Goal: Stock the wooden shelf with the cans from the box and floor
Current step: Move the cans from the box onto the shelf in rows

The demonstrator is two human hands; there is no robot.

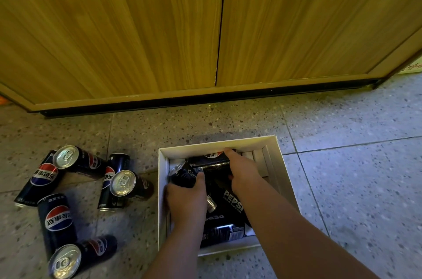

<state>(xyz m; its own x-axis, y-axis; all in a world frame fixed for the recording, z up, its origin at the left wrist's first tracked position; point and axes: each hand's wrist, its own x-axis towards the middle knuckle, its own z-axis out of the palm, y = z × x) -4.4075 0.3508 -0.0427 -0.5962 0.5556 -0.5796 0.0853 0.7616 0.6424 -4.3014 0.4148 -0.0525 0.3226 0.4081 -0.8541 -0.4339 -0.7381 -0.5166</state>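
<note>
**Cans still down low, both hands in the box**

Stocking looks barely begun, or at least no shelved can shows: the view takes in only the closed wooden doors (159, 27) of the unit, and the shelf itself is out of frame. Six cans (57, 217) lie scattered on the floor (342, 164) left of the box (283, 164), well apart from the hands. Inside the box are several more black cans. The left hand (186, 203) curls round one can (182, 174) at the box's left wall; the right hand (243, 172) grips another (210, 163) near the far wall.

Room is tight inside: cans lie crosswise against each other and the walls stand close on both sides, so lifting straight up seems safest. Above and right of the box the floor is bare. The door fronts stand just beyond the box.
</note>
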